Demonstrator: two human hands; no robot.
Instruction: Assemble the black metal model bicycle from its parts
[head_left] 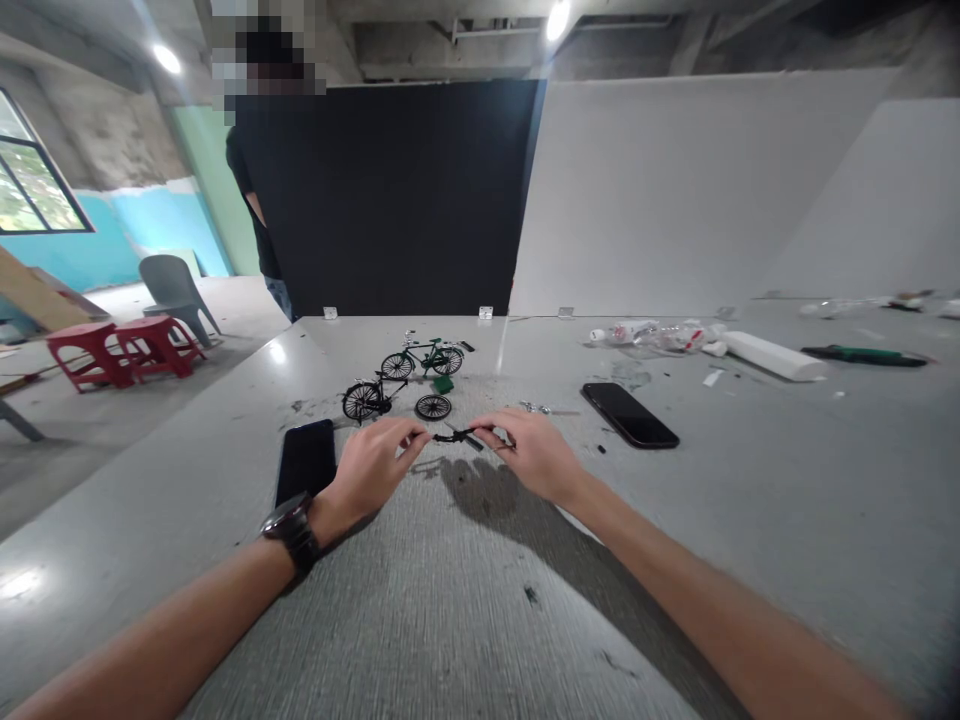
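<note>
My left hand [381,455] and my right hand [529,448] pinch opposite ends of a thin, curved black part [454,437], shaped like a small bicycle handlebar, just above the table. Right behind it lies a loose black spoked wheel [433,407]. A black model bicycle [367,398], its front wheel not on it, stands beyond my left hand. Farther back is a green model bicycle [424,358] with both wheels on. Between them sits a small green piece [443,384]. A dark sliver near the handlebar is too small to make out.
One black phone [306,455] lies by my left wrist, another phone [630,414] to the right. Clear plastic packaging [660,335], a white tube [776,357] and a green-black pen-like tool [862,355] lie at back right. Behind the panel [397,200] stands a person [255,200]; red stools [90,355] are left.
</note>
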